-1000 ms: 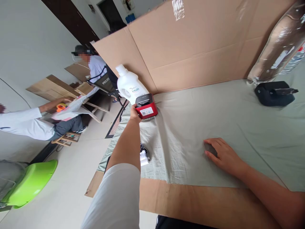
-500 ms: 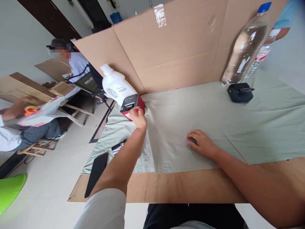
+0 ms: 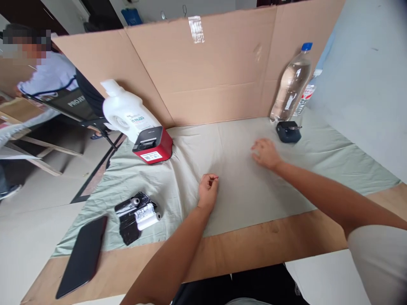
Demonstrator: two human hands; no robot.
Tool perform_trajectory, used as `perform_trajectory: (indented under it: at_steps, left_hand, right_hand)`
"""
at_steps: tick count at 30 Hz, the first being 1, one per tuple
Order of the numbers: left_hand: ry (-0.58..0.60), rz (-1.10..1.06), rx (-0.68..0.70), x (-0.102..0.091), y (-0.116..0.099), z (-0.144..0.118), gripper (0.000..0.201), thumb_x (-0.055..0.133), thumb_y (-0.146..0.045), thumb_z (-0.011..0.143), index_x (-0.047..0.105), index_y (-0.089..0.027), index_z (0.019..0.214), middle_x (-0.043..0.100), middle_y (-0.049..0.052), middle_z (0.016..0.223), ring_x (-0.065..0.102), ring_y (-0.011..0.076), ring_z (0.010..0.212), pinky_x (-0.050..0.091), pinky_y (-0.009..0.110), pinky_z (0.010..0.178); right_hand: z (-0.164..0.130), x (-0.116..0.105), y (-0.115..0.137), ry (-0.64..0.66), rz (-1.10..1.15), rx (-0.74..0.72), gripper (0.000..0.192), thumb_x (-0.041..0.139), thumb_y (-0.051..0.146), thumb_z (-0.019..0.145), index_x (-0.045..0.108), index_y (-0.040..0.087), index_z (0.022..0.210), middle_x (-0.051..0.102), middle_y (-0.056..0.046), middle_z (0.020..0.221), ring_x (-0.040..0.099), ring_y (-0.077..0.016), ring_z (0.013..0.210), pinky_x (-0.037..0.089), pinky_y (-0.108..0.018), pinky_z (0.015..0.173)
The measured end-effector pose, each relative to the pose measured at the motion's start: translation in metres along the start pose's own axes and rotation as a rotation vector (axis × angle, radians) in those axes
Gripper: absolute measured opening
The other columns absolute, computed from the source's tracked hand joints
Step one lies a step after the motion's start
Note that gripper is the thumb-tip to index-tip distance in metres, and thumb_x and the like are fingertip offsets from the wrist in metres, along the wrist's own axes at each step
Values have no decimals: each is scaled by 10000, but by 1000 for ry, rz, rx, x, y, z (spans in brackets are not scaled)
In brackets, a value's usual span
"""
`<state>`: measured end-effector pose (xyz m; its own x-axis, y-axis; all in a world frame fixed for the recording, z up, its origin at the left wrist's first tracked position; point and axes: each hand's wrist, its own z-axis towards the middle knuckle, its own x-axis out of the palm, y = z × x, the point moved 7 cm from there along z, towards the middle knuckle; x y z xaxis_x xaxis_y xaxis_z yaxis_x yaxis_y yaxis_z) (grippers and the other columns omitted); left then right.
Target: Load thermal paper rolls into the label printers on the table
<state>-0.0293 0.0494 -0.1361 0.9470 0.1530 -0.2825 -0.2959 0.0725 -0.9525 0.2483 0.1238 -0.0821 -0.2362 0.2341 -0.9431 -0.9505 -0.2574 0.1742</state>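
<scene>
My left hand (image 3: 208,189) hovers over the pale green cloth (image 3: 241,190) near its middle, fingers curled into a loose fist with nothing in them. My right hand (image 3: 265,153) lies palm down on the cloth farther back, slightly blurred, fingers apart, with nothing seen in it. A red and black label printer (image 3: 153,147) stands at the back left, apart from both hands. A small black device (image 3: 288,131) sits just right of my right hand, below a clear water bottle (image 3: 291,87).
A white jug (image 3: 127,112) leans behind the printer. Black-wrapped paper rolls (image 3: 137,215) and a dark phone (image 3: 83,256) lie at the front left. A cardboard wall (image 3: 216,76) closes the back. Another person (image 3: 47,76) sits at far left.
My left hand let go of the red printer and drew back to the cloth's middle. My right hand slid away toward the black device. The view swung right and down.
</scene>
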Motion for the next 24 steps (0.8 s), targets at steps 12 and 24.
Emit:
perform_trajectory:
  at_steps: [12,24]
  left_hand:
    - [74,-8,81,11,-6,5,63,600,-206,789,657,-233,791,632,52,889,590,213,866,475,367,828]
    - [269,-488,-62,24,-14,-11,515,729,-522,776,587,-236,1180,622,108,1156,653,221,929,521,385,814]
  right_hand:
    - [9,-3,-166,35,-84,761,903,626,505,843,213,167,1571,133,-281,1603,321,-475,1363,342,-574,1040]
    - [-39,-10,23,-109,245,171,786,586,551,831,407,153,1485,367,-231,1461,376,-422,1343,322,-595,1125]
